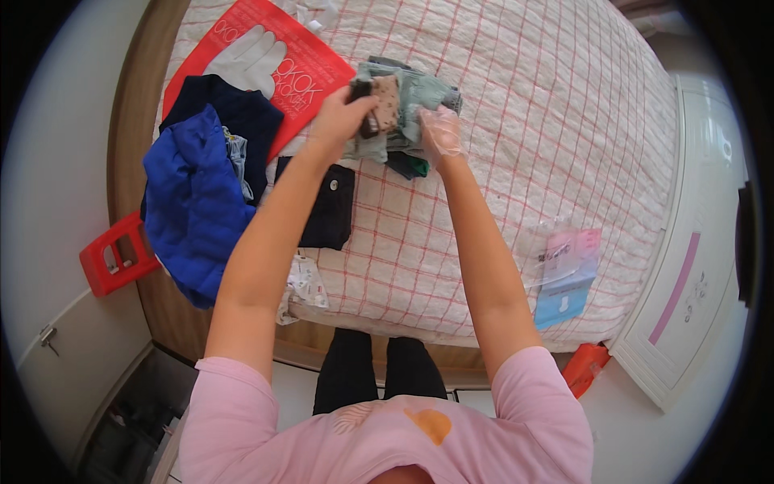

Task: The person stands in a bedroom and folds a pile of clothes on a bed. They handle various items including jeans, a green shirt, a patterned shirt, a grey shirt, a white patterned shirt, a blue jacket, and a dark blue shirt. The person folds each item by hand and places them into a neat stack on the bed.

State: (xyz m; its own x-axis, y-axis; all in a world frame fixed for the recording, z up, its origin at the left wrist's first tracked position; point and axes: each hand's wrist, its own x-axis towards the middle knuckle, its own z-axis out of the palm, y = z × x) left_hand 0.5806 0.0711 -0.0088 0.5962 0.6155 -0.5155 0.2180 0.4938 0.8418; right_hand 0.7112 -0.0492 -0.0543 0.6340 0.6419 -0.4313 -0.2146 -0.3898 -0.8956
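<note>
My left hand [343, 121] is closed around a small piece [386, 103], dark brown on one side and beige with dark spots on the other; its kind is unclear. It lies against a bundle of pale green clothing [409, 86]. At the bundle's right edge, my right hand [441, 135], in a thin clear plastic glove, has its fingers curled on the fabric. A dark green piece of cloth [408, 164] sticks out below the bundle. Nearer me, a folded black garment [329, 208] with a button lies partly behind my left forearm.
A red bag [302, 77] with a white glove [248, 60] on it lies at far left. Nearby are a navy garment [205, 97], a blue garment [189, 206] and a red plastic stool [103, 256]. A pink-and-blue package [568, 278] sits on the checked bedcover [556, 145].
</note>
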